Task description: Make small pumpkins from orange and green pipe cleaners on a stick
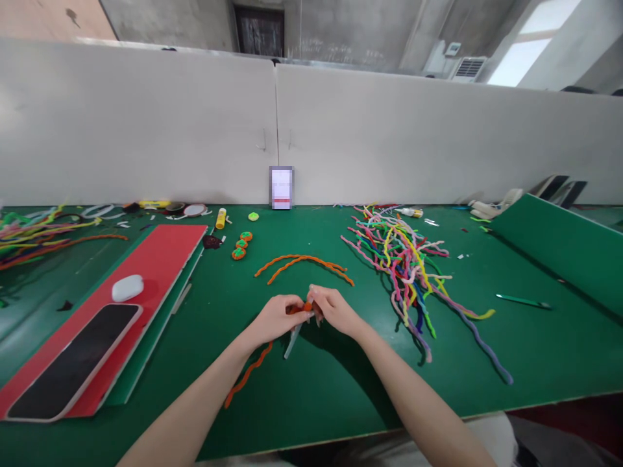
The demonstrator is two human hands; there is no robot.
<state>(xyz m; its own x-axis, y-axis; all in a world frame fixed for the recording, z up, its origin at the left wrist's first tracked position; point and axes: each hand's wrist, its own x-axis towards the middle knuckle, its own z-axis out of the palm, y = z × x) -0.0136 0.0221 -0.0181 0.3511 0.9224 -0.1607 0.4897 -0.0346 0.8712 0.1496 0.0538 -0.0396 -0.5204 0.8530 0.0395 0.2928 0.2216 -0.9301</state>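
Observation:
Near the front middle of the table, my left hand [277,318] is closed, pinching an orange pipe cleaner [249,376] whose long wavy tail trails down toward the table's front edge. Fingertips of my right hand [335,312] are pressed together on a small orange bit of it [307,306] between the hands. A thin translucent white stick [292,342] sticks out below my left fingers; whether it is held or lies on the table I cannot tell. Just beyond the hands lie loose orange pipe cleaners [304,258]. Three small orange coils with green tops [241,244] sit in a row farther left.
A big heap of coloured pipe cleaners [403,259] lies to the right, with a green pen-like tool [523,301] beyond it. At left, a red board [160,259] carries a phone [78,363] and white earbud case [127,288]. A yellow glue stick [220,218] stands farther back.

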